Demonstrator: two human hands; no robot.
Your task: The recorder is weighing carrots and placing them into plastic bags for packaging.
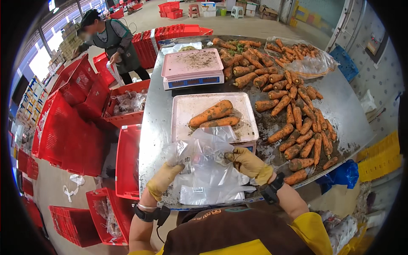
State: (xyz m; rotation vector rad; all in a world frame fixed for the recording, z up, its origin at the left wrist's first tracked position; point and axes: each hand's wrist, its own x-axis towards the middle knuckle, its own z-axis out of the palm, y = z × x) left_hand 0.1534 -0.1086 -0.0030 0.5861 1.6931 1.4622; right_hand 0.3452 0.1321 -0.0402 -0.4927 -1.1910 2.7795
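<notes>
My left hand (167, 176), in a pale yellow glove, grips the left side of a thin clear plastic bag (199, 153). My right hand (248, 163), gloved the same way, pinches the bag's right side. The bag is spread between them over a stack of flat bags (210, 193) at the table's front edge. Just beyond, two soil-marked carrots (210, 112) lie on the white pan of a weighing scale (180, 102), one much larger than the other.
A steel table (155, 127) holds a carrot pile (297, 123) at right and a second scale (191, 63) behind. Red crates (76, 148) crowd the left, some with bagged items. A co-worker (114, 51) stands beyond them. A yellow crate (380, 159) is at far right.
</notes>
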